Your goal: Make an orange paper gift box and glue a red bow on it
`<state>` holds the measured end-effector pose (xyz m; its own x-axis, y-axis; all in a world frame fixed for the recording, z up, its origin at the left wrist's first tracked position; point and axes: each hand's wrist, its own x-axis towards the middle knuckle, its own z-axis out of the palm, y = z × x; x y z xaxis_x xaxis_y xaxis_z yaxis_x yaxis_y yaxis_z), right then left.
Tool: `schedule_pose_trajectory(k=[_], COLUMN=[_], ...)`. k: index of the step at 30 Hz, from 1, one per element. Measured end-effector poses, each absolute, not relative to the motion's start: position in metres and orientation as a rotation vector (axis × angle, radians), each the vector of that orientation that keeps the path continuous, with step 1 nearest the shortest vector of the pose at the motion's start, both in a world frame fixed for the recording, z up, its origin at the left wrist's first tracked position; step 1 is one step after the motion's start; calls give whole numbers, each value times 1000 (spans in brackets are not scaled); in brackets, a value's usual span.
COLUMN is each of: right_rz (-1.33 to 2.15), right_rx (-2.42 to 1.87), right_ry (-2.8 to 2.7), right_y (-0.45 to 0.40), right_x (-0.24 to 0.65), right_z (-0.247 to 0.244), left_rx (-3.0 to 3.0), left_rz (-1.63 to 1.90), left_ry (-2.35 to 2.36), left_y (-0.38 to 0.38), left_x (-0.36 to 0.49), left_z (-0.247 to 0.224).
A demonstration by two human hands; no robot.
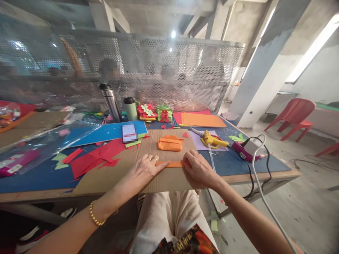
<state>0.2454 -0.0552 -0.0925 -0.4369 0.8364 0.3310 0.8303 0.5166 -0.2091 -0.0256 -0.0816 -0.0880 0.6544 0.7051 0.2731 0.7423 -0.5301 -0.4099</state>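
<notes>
An orange paper strip [172, 164] lies crosswise on a sheet of brown cardboard [169, 180] in front of me. My left hand [148, 165] is at the strip's left end, fingers bent down and thumb stretched along it. At the right end, the curled fingers of my right hand [198, 165] grip the strip. Just beyond the strip sits a small folded orange paper piece [170, 143], with a narrow band across it. The fingertips of both hands are partly hidden.
Right of the cardboard lie a yellow glue gun [215, 140], scissors [197, 133] and a purple power strip [246, 152] with cables. Red paper [97, 158] and a phone [129, 132] lie left. Behind stand a steel flask [111, 104], a green cup [130, 109] and a perforated metal screen [180, 70].
</notes>
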Motion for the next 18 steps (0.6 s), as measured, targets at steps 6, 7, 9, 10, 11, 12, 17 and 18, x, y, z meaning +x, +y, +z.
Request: schedule_pose_trajectory(k=[6,7,9,10,11,12,17,18], right_rz=[58,58,16,-24,-74,-128,-347,-372], right_rx=[-1342,-1341,-1350,-1355,-1362,-1368,-1352,-1342], right_ry=[-2340,-2330,-2307,-2300,-2294,-2293,-2364,-2381], right_y=[-52,-52,-54,-55,-57,-60,-78,-83], right_x=[249,250,250,250,251,251,253,254], right_z=[-92,-93,-94,-94,-94,-93,-89,-88], left_rx=[-2369,-2391,-2426,-2428,-2419,-2403,-2333,-2321], left_rz=[-45,-30,2,21,42,62,110,128], left_ry=[-1174,-1165,-1146,-1152,-1168,-1196,-1380,-1392], left_y=[-92,-94,-98,-100,-103,-107,-128,-131], left_x=[-11,-8,-2,2,5,9,31,35], left_z=[-76,-74,-71,-70,-69,-67,-61,-60])
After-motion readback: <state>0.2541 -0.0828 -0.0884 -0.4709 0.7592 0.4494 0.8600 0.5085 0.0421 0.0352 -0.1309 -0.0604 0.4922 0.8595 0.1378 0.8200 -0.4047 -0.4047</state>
